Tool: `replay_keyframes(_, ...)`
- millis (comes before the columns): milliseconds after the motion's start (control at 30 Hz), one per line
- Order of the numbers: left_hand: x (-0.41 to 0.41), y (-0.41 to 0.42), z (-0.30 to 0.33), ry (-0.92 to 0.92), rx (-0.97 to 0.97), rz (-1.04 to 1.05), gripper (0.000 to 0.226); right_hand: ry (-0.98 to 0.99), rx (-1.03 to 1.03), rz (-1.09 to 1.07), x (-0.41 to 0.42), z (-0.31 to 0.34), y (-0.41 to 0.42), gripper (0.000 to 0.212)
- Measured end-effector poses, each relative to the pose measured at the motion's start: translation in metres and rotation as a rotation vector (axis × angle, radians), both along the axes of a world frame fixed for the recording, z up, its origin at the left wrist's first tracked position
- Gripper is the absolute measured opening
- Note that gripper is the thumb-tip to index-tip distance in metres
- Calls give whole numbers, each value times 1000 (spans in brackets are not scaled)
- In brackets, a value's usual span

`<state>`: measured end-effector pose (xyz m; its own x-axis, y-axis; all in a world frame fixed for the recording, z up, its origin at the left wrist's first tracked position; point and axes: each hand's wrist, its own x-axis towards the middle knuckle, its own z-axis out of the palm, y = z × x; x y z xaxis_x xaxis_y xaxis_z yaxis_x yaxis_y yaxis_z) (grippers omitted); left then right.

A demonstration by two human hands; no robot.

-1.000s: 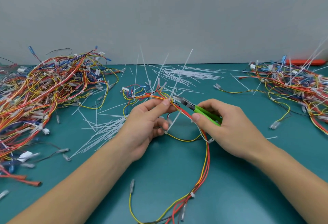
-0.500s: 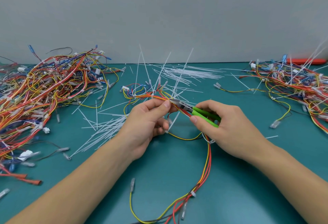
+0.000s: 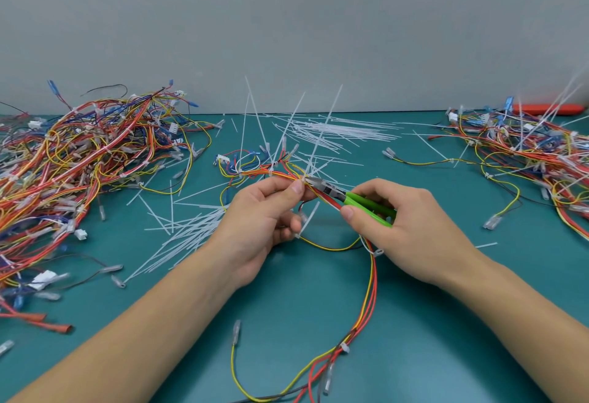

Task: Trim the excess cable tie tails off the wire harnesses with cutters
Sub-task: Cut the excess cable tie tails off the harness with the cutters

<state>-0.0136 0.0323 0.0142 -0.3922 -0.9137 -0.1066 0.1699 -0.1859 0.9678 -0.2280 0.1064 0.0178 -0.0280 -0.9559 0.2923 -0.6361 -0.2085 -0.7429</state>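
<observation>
Both forearms are bare from the lower picture edge to the wrists, no sleeve showing, and the left hand (image 3: pixel 258 221) and right hand (image 3: pixel 408 227) wear no gloves, rings or watch, with short, plain fingernails.

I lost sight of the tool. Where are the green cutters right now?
In the head view, the green cutters sit just right of centre, gripped in the right hand, their tip at the wire harness that the left hand holds.

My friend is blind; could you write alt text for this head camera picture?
A person's left hand pinches a wire harness while the right hand holds green-handled cutters to a cable tie on it. Cut white tie tails and heaps of harnesses cover the teal table.
</observation>
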Motion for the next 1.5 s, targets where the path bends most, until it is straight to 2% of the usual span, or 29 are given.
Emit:
replay_keyframes(833,-1,4,3,-32,-4,-10,14,6,23,32,1,1,0,12)
replay_keyframes(967,0,3,3,-30,-2,-16,10,43,33,39,3,5,-1,26)
replay_keyframes(1100,0,3,3,-38,-6,-27,13,-14,27,4,4,7,0,29)
replay_keyframes(1300,1,2,2,-58,-21,-48,13,-159,17,-186,-4,1,-6,28)
replay_keyframes(1500,0,7,5,-161,-100,-124,13,-375,32,-200,-5,3,-8,15)
